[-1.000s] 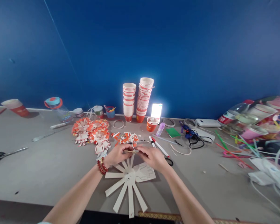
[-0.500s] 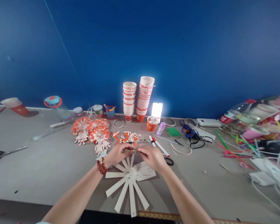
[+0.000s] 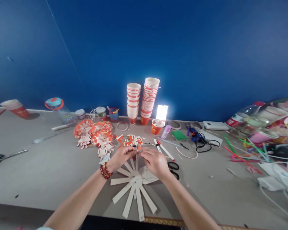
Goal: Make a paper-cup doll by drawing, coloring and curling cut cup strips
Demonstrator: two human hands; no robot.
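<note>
Below my hands a paper cup cut into strips [image 3: 136, 181] is spread out like a flower, its white inner side up. My left hand [image 3: 123, 158], with red beads at the wrist, is closed in a pinch at the cup's far strips. Pressed close beside it, my right hand [image 3: 155, 161] pinches there too. A small reddish patch shows under the fingertips, which largely hide the strip they hold. Partly beneath my right hand lies a white paper piece with drawn lines [image 3: 149, 176]. Black-handled scissors [image 3: 173, 166] rest just right of that hand.
Paper doll cutouts [image 3: 93, 134] and orange-white scraps [image 3: 132, 140] lie beyond my hands. Two cup stacks [image 3: 133, 105] stand by the wall near a lit phone [image 3: 162, 114]. Markers [image 3: 165, 150], a glue stick [image 3: 166, 131] and a glue gun [image 3: 197, 136] lie to the right.
The cut cup has shifted slightly right and turned a little. My right hand has tilted over the fingertips, covering more of the drawn paper; the scissors' handles show more.
</note>
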